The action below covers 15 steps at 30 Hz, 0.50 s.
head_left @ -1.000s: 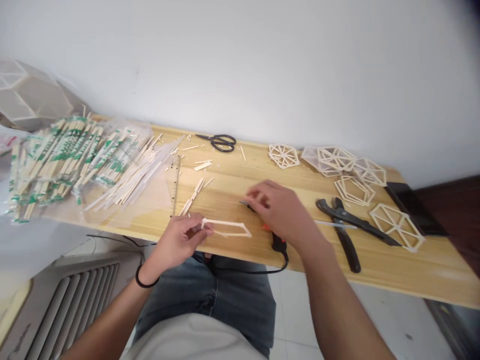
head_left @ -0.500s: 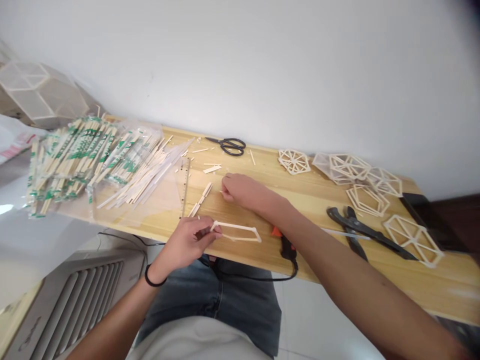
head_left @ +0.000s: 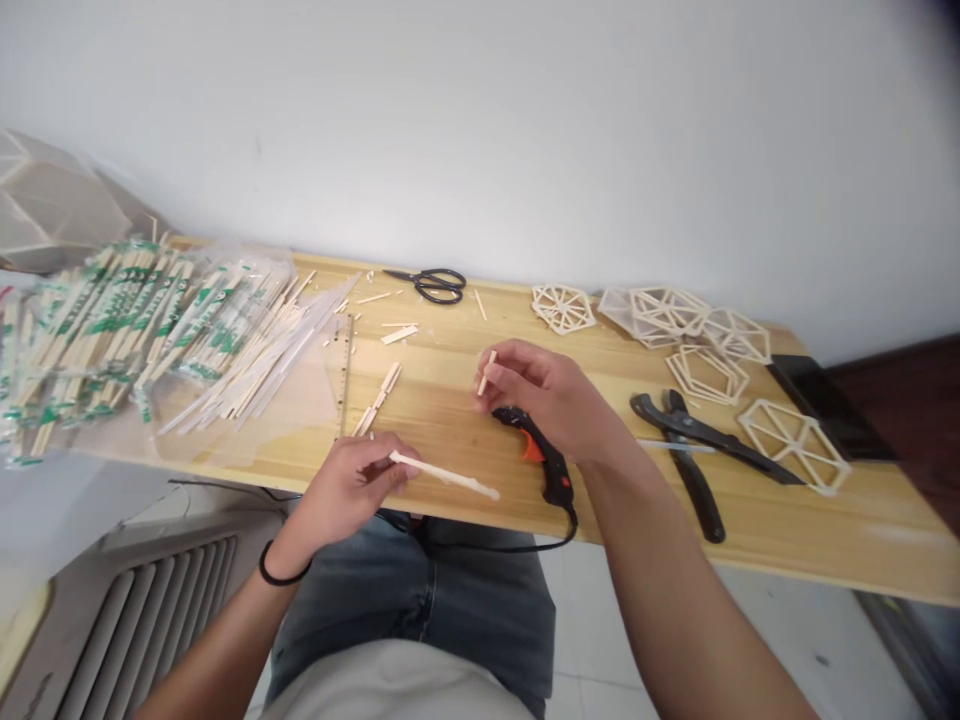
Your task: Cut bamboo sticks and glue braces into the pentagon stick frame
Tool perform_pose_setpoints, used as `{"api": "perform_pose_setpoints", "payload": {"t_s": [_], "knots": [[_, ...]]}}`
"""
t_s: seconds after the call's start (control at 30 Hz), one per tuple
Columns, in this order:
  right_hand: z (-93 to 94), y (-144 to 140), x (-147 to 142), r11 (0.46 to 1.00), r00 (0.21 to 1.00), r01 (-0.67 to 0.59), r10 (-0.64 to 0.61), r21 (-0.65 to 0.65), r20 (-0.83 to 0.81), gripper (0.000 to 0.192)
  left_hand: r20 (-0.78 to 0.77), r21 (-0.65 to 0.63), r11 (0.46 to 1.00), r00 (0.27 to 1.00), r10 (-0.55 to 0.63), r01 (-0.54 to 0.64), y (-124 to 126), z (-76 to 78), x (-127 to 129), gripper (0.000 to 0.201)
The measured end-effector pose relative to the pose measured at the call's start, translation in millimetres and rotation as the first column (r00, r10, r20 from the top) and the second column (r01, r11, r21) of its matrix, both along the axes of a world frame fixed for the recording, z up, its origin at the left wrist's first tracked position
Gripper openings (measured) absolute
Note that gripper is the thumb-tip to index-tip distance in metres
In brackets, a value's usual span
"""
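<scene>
Soft, even daylight fills the scene, leaving the white wall [head_left: 525, 120] bright and the wooden surface [head_left: 450, 410] clearly lit, with only faint, short shadows under the things lying on it. The wide lens bows the surface's edges and stretches the forearms towards the lower corners. The far left and the top right corner are darker and blurred.

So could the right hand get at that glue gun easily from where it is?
Probably yes. The right hand hovers just above the glue gun with nothing between them, but its fingertips already pinch a short stick, so gripping the gun might be awkward.
</scene>
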State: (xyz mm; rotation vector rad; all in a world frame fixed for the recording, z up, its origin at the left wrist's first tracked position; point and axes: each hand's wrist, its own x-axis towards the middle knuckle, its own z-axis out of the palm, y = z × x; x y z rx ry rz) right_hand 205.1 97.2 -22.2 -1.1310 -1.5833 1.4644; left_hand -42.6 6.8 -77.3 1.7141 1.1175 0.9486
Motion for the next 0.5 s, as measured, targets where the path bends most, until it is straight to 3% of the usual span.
{"api": "perform_pose_setpoints", "payload": {"t_s": [0.13,0.37,0.5], "knots": [[-9.4,-24.0,-6.3,0.997,0.994,0.008,-0.017,-0.081,-0.111,0.032,-0.050,0.005,1.000,0.999,0.013,-0.013,-0.3,1.3,1.2,0.024],[-26.0,-34.4,-2.8,0.998,0.998,0.052,-0.051,-0.021,0.027,0.024,-0.061,0.005,1.000,0.998,0.015,-0.015,-0.5,1.6,1.0,0.023],[-30.4,-38.0,-3.5,0.996,0.997,0.068,-0.071,-0.062,-0.039,0.036,-0.042,-0.022,1.000,0.999,-0.003,0.002,-0.8,1.5,-0.2,0.025]]}}
